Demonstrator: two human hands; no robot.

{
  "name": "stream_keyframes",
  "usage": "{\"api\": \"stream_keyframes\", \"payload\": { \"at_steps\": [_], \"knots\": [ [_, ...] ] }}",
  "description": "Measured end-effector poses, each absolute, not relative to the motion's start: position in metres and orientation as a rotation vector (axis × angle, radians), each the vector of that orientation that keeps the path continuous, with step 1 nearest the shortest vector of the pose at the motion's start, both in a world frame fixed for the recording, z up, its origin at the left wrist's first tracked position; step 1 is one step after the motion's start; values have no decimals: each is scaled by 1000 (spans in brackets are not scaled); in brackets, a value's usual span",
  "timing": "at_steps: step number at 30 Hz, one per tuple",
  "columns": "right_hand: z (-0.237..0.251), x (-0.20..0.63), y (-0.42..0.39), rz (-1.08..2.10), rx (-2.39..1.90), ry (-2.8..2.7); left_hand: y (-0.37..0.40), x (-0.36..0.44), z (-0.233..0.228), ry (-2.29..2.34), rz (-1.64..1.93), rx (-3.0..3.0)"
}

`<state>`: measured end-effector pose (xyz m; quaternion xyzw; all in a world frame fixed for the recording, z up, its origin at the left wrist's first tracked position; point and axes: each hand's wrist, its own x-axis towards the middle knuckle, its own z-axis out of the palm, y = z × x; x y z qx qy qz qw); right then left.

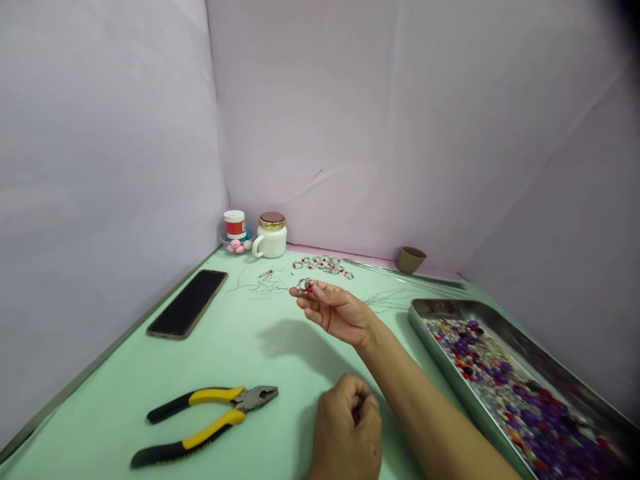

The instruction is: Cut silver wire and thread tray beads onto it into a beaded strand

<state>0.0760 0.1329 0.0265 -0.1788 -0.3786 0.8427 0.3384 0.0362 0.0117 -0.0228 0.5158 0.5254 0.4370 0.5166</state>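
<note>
Held up over the middle of the table, my right hand [340, 310] pinches a small wire ring with red and clear beads [304, 286] between thumb and fingers. My left hand [347, 427] is curled into a fist low in the view, near the right forearm; its inside is hidden. To its left lie yellow-and-black pliers [240, 400], jaws pointing right and handles spread. Several similar beaded rings [325, 265] lie in a cluster just beyond the raised hand. Thin cut wires [265, 285] are scattered left of that cluster, with a small red-beaded piece [270, 272] among them.
A metal tray [417, 313] of mixed beads takes up the right side. A phone [189, 305] lies at the left. Along the back are a lidded white mug [273, 237], a red-and-white jar [235, 227], a small brown cup [411, 260] and long straight wires [425, 275].
</note>
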Motion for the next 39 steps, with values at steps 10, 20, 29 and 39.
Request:
{"api": "stream_keyframes", "payload": {
  "at_steps": [10,20,29,39],
  "knots": [
    [26,81,130,2191,-435,-980,11,36,-22,1242,1079,1186],
    [28,79,128,2211,-440,-948,11,38,-22,1255,1105,1183],
    [27,79,128,2236,-422,-931,11,38,-22,1256,1095,1168],
    [23,79,130,2236,-428,-920,11,36,-20,1237,1074,1198]
  ]
}}
